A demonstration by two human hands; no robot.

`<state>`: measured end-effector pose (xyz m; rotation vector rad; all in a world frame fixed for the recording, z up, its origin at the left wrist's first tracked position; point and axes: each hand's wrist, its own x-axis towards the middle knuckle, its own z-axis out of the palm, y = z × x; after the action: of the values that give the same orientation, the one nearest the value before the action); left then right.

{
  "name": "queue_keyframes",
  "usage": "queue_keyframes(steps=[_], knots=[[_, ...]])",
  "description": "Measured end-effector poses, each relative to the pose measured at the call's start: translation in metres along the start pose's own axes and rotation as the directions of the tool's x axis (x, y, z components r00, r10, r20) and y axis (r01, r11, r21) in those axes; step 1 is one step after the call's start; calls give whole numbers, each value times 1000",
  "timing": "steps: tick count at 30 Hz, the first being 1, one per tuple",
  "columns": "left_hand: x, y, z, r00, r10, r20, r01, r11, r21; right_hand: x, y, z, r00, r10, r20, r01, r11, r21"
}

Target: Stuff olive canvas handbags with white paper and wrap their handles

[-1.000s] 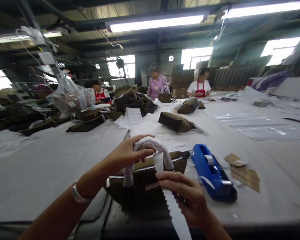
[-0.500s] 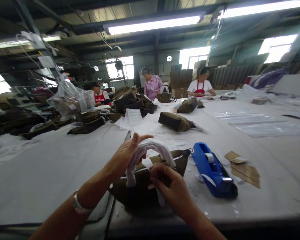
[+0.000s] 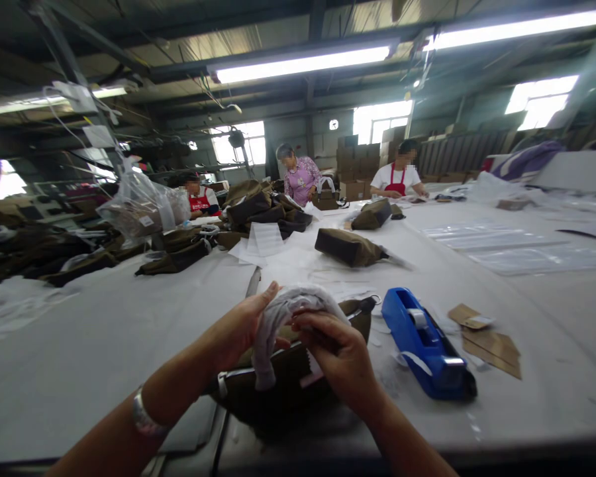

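Observation:
An olive and dark brown zipped bag (image 3: pixel 283 397) stands at the table's front edge. Its arched handle (image 3: pixel 265 348) is wrapped in white tissue paper. My left hand (image 3: pixel 243 324) is closed round the left side of the handle, thumb up along it, with some fingers hidden behind. My right hand (image 3: pixel 335 351) pinches the wrapping under the right part of the arch. Below its fingers hangs a small pale strip (image 3: pixel 312 379) against the bag's front. A metal ring shows at the bag's right end.
Right of the bag lies a blue tape dispenser (image 3: pixel 424 344), with brown paper tags (image 3: pixel 491 348) beyond it. Another bag (image 3: pixel 347 247) lies further back, near white sheets (image 3: pixel 263 242). Piled bags (image 3: pixel 258 202) stand at back left. Several co-workers are behind the table.
My right hand has moved up from the handle's lower right to beneath the arch. My left hand has come slightly lower on the handle, and the bag has tilted a little.

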<state>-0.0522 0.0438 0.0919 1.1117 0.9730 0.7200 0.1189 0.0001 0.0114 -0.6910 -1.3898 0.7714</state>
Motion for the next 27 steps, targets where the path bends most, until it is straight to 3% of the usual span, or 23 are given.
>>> queue_keyframes(steps=[5,8,13,18,22,27], knots=[[2,0,0,1000,-3,27,1,997,72,3,-2,-2,1000,-4,28,4,1000,28],[4,2,0,991,135,-19,-132,986,105,4,-5,-5,999,29,27,-30,999,38],[4,11,0,887,427,-176,-394,898,194,-2,-13,-12,975,202,86,-219,935,278],[-1,18,2,848,497,-184,-466,865,189,-7,-27,-17,988,98,119,-145,848,510],[-4,19,6,813,557,-171,-516,824,232,-2,-35,-16,992,67,107,-102,922,374],[-8,23,15,748,636,-187,-572,762,304,18,-43,-8,984,164,-67,-144,961,236]])
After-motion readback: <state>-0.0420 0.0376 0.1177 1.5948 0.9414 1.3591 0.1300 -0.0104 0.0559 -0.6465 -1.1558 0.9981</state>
